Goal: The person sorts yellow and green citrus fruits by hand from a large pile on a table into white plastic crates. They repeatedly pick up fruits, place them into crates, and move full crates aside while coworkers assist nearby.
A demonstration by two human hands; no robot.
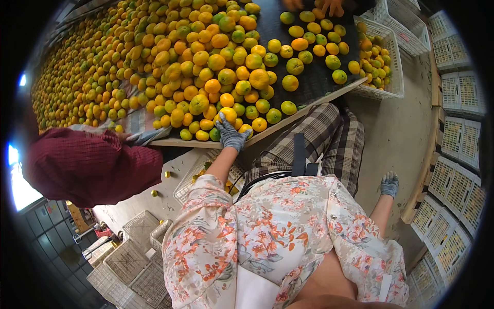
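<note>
My left hand (232,136), in a grey glove, rests on the near edge of the sorting table with its fingers spread. Its fingertips touch a yellow-orange mandarin (227,115), and other mandarins sit around it. What lies under the palm is hidden. My right hand (389,184), in a similar glove, hangs at my right side above the floor, holding nothing. A large heap of green and orange mandarins (200,58) covers the left and middle of the table. Looser mandarins (295,66) lie on the dark table surface (272,23) at the right.
A white plastic crate (397,69) of mandarins stands at the table's right end. Stacked crates (455,177) line the right side. A person in maroon (92,166) is close on my left; another person's orange-gloved hand (332,6) is across the table. More crates (131,258) stand lower left.
</note>
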